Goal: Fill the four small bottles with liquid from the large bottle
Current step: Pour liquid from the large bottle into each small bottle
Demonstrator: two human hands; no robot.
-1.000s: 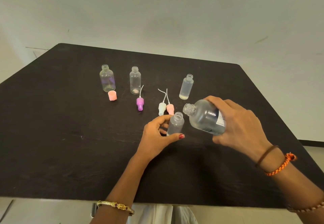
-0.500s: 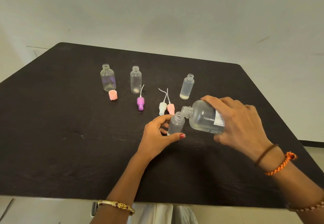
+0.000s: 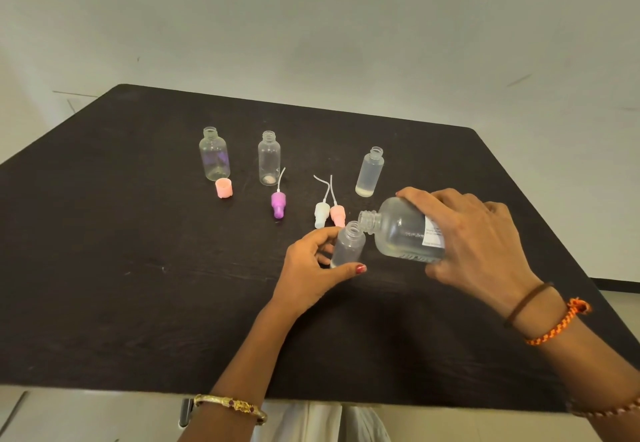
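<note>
Head view, 1 frame.

- Bench: dark top, carries all items.
- Large bottle: clear, white label, tipped nearly flat, gripped around the body by the right hand. Its open neck sits at the rim of item 3.
- Small bottle, held: upright on the bench, open, left hand wrapped around it, thumb across the near side.
- Small bottle, right: upright, open, thin layer of liquid at the bottom.
- Small bottle, middle: upright, open.
- Small bottle, left: upright, open.
- Pink cap: just in front of the left bottle.
- Purple spray top, white spray top, pink spray top: lying on the bench, tubes pointing away.
</note>
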